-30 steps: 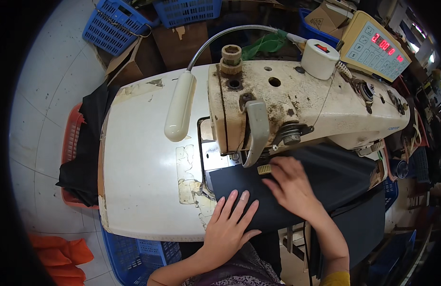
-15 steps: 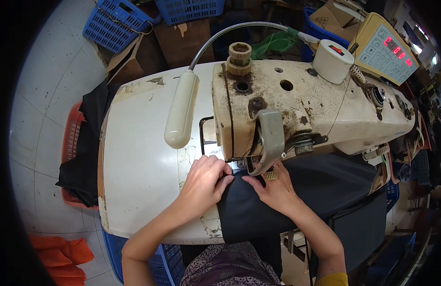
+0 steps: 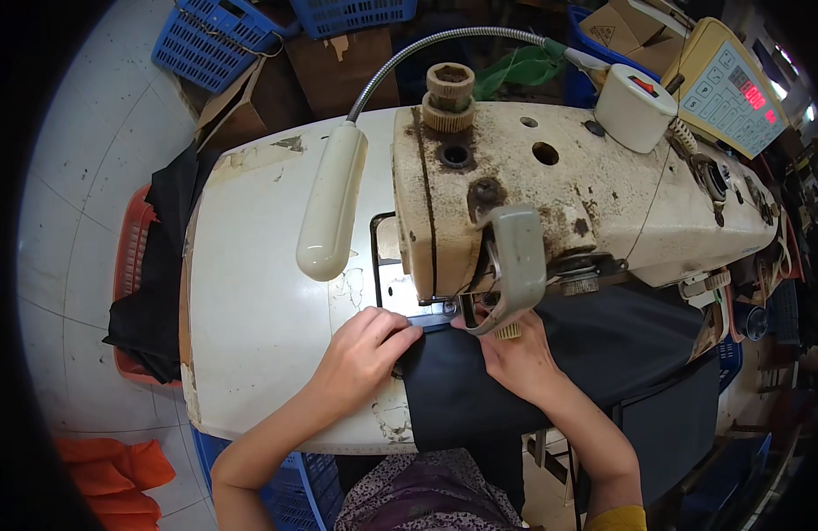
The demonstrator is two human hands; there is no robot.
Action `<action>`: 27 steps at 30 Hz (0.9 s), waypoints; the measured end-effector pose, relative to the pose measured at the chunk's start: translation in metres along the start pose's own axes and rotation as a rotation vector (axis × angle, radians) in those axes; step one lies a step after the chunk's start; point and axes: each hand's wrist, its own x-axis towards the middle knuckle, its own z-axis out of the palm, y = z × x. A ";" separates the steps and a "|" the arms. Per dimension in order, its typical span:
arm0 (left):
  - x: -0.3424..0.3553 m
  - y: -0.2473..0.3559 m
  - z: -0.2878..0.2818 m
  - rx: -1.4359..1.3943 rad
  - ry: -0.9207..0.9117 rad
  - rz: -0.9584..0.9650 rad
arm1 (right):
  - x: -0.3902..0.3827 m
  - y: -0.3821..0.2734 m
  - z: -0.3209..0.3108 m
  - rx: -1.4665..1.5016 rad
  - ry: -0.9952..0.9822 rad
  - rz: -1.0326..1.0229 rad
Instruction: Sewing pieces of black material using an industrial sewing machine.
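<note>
Left hand (image 3: 360,358) pinching black cloth (image 3: 449,385), right hand (image 3: 520,358) seemingly too — worn table (image 3: 258,310), tiled floor (image 3: 81,230)

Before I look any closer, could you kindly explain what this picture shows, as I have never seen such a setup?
Certainly. There is no robot here: a person works with two bare hands. The view comes from a wide fisheye camera on the person's head, looking down, so straight edges bend near the rim. The large, stained cream-coloured sewing machine stands over a worn white tabletop. A smooth black sheet of fabric lies partly beneath its arm. The left hand and right hand have their fingertips by the fabric's far edge, near the needle area; whether they pinch or only press it, I cannot tell. A white, rounded lamp on a bendable metal neck hangs above the tabletop.
</note>
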 end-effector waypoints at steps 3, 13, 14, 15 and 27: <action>0.000 0.002 0.000 0.072 -0.003 0.066 | -0.003 0.001 0.000 -0.010 -0.027 -0.024; -0.007 0.006 -0.014 0.183 -0.017 0.068 | -0.010 -0.029 -0.006 -0.201 -0.261 -0.055; -0.006 0.007 -0.016 0.159 -0.017 0.030 | -0.009 -0.031 -0.007 -0.203 -0.261 -0.054; -0.006 0.007 -0.018 0.136 -0.017 -0.008 | -0.007 -0.032 -0.007 -0.216 -0.227 -0.077; 0.012 0.000 -0.013 -0.152 -0.181 -0.401 | -0.005 -0.037 -0.005 -0.326 -0.350 -0.041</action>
